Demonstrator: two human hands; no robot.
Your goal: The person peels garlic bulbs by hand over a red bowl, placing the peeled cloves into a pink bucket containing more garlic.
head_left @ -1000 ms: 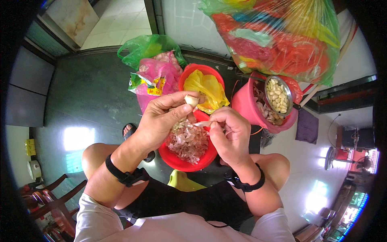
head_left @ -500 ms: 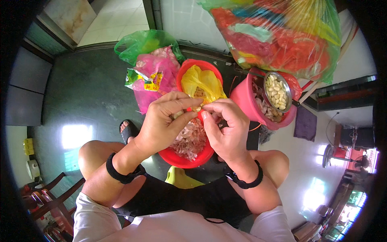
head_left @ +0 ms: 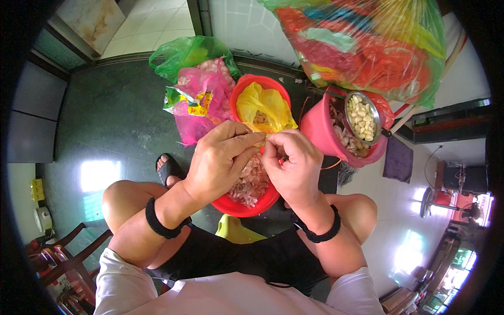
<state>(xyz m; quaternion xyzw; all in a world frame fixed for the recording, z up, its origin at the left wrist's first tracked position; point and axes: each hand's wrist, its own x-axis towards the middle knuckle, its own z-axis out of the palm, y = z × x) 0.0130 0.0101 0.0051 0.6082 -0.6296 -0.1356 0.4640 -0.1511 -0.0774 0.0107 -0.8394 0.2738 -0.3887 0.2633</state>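
Note:
My left hand [head_left: 220, 160] and my right hand [head_left: 295, 165] meet fingertip to fingertip, both closed in a pinch. Between them is a small garlic clove, now mostly hidden by the fingers. Below them a red basin [head_left: 244, 213] holds a heap of papery garlic skins [head_left: 251, 185]. Just beyond my fingers is a second red tub [head_left: 285, 93], lined with a yellow plastic bag [head_left: 256, 101] with some cloves inside. On the right, peeled white cloves [head_left: 362, 119] fill a metal bowl [head_left: 377, 114] resting on a pink bucket [head_left: 315, 128] that also contains garlic skins.
A pink mesh bag [head_left: 197, 126] of garlic bulbs lies at the far left beside a green plastic bag [head_left: 197, 50]. A large clear-green sack [head_left: 362, 58] of colourful bags stands at the far right. Something yellow-green [head_left: 236, 231] sits between my legs.
My fingertips have drawn closer together and rolled inward, covering the clove that showed between them before. The left hand has shifted slightly. Basins and bags remain in place.

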